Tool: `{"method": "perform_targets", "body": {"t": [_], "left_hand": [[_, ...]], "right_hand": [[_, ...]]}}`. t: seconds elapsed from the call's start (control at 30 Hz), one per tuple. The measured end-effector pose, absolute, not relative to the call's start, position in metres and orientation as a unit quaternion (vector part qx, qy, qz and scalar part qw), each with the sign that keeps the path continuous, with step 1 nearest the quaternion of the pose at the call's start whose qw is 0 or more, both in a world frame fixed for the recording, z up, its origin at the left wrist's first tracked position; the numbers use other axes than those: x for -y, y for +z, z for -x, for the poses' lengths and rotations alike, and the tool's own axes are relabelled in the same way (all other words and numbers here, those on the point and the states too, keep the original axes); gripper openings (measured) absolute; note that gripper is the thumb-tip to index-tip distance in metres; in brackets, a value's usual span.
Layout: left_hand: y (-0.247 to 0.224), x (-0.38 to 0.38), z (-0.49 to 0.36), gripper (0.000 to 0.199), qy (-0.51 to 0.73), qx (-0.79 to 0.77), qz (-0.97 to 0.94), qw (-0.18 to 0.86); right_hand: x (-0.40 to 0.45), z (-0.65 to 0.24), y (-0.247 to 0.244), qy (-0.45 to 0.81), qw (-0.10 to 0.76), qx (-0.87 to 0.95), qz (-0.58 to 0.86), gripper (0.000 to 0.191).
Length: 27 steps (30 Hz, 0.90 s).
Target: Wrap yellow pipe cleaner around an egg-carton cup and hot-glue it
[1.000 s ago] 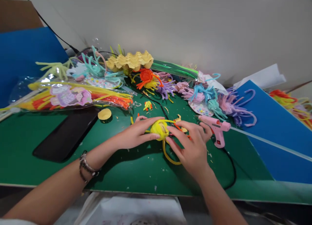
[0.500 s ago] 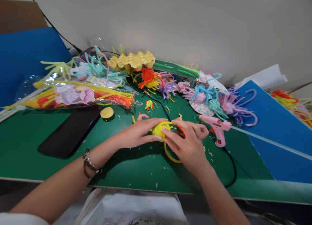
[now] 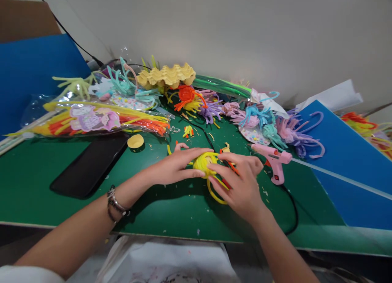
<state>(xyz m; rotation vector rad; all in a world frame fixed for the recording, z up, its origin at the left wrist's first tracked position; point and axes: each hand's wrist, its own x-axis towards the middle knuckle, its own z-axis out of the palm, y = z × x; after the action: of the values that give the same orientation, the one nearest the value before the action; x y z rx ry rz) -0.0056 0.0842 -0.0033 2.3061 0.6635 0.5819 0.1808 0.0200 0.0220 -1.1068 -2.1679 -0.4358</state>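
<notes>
A yellow coil of fuzzy stems (image 3: 202, 164) with a pale centre is held just above the green table. My left hand (image 3: 176, 165) grips its left side between thumb and fingers. On the coil's right side rest the fingertips of my right hand (image 3: 240, 183), touching its front and edge. A loose yellow loop (image 3: 216, 197) hangs below the coil, under my right hand. Orange and red stems show partly behind the right fingers. To the right lies a pink glue gun (image 3: 275, 162) with a clear glue stick in it.
A black phone (image 3: 92, 166) and a small pale disc (image 3: 135, 141) lie at the left. Behind are bagged stems (image 3: 104, 121), an egg carton (image 3: 167, 75) and pastel stem bundles (image 3: 260, 119). Cut bits (image 3: 188, 131) lie mid-table. A blue board (image 3: 346, 168) stands right; the gun's cord (image 3: 295, 209) curves forward.
The right fingers have shifted slightly on the coil, with the index finger straighter. The coil has turned a little, and its loose loop sits slightly differently. The left hand keeps its hold.
</notes>
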Motion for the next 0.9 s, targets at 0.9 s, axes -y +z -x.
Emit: {"method": "perform_targets", "body": {"t": [0.9], "left_hand": [[-0.019, -0.089, -0.005, 0.049, 0.335, -0.427, -0.779, 0.313]], "right_hand": [[-0.019, -0.293, 0.023, -0.027, 0.333, 0.393, 0.857, 0.036]]}}
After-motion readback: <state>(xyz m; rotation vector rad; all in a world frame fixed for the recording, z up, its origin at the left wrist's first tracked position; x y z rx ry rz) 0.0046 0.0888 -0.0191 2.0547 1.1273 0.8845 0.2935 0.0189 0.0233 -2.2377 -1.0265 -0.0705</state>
